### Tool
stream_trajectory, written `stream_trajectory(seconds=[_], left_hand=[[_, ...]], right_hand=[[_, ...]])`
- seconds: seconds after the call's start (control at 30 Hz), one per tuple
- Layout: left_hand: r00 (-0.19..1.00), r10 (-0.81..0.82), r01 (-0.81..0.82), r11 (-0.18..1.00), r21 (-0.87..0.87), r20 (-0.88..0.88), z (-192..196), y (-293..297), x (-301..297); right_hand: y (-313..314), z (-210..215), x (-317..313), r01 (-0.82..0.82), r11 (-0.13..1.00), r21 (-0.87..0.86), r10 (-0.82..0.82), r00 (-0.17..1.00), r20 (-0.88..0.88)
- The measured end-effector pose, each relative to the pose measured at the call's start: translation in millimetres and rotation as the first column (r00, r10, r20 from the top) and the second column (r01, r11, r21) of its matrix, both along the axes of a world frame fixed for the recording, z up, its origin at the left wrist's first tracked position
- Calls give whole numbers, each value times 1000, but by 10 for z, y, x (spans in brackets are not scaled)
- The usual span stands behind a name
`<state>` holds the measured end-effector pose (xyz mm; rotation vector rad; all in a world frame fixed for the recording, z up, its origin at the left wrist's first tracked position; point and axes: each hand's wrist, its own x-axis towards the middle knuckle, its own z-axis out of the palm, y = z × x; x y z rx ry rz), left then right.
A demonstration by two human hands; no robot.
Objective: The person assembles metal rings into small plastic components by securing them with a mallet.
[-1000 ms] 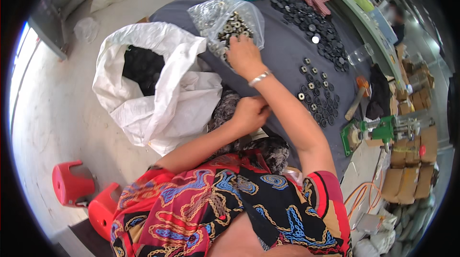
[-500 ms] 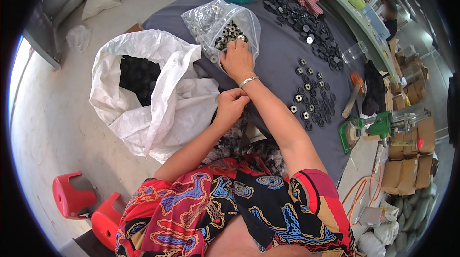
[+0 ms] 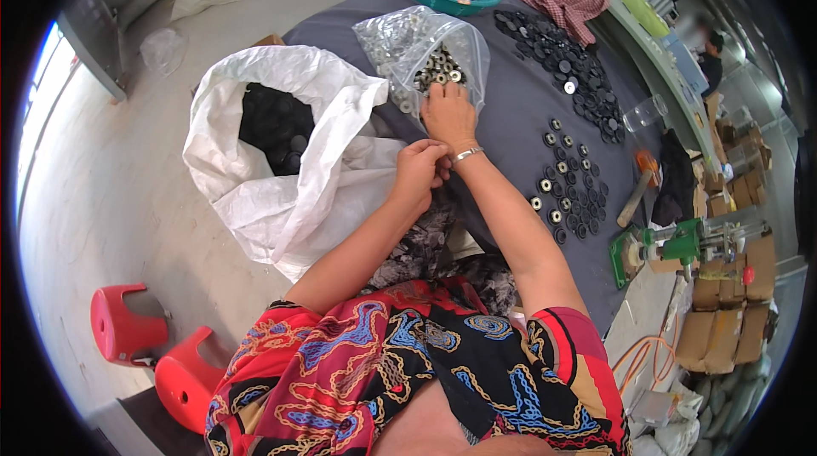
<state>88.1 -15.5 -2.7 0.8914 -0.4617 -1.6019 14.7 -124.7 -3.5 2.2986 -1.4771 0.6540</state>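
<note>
Two hands are working at the table [image 3: 511,116] edge: the right hand [image 3: 448,113], nearer, is reaching fingers-down into the clear bag [image 3: 423,52] of ring-shaped parts lying straight ahead; the left hand [image 3: 417,171], just behind, is pinching something too small to identify.

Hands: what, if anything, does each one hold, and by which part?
Right hand reaches into the clear bag of small metal rings; any hold is hidden. Left hand is closed; its contents cannot be told.
</note>
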Motion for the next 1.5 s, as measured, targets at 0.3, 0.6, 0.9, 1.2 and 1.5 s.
stream_trajectory(seconds=[0.3,0.6,0.9,1.2,1.5], left_hand=[[999,7,-5,999,49,-44,-42,-100,-3],[986,13,-1,997,72,-166,-17,-226,-59],[979,66,-54,996,69,-195,-149,-185,-75],[985,88,-84,996,39,-145,-84,-269,1],[994,76,-74,997,20,-73,-181,-333,15]], right_hand=[[-131,-83,-107,3,1000,9,-4,987,158],[-347,-8,-236,-7,1000,-3,7,925,381],[-102,1,-201,-173,984,-27,175,964,202],[-116,9,-146,10,998,55,-18,989,146],[-118,-4,-151,-53,998,-45,58,993,105]])
